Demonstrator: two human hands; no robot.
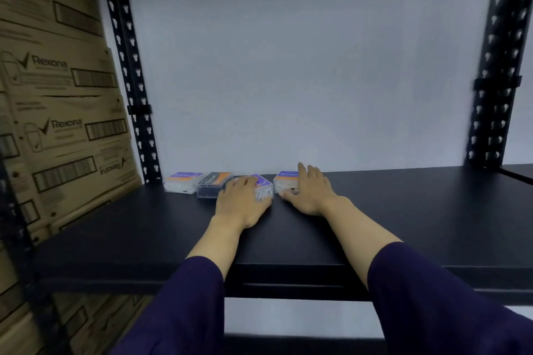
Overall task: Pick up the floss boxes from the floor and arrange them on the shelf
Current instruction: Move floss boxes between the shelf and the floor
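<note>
Four floss boxes sit in a row along the far edge of the black shelf (pixel 403 210), close to the white back wall (pixel 302 52), all toward the left half of the board. The leftmost clear box (pixel 180 181) has an orange and purple label and lies near the left upright post (pixel 127 66); just beside it on the right is a dark box (pixel 212 184) with an orange corner on its label, the two touching or nearly so. Next comes a third clear box (pixel 264 189), turned at an angle to the row, and the person's left hand (pixel 240 202) lies over its left part, fingers curved down on its top and thumb by its near side, so that hand's grip looks to be holding the box. A small gap away to the right stands the fourth box (pixel 284 181), with a purple label reading "Round". The right hand (pixel 310 192) is against it with fingers straight and spread along its right side and the thumb reaching across its near edge; the grip there is wide and flat, touching rather than closing round. Both forearms stretch out across the shelf from dark purple sleeves (pixel 432 297). To the left of the rack rise stacked brown cartons (pixel 57 81) printed "Rexona" with barcodes. A right upright post (pixel 496 66) frames the other side.
</note>
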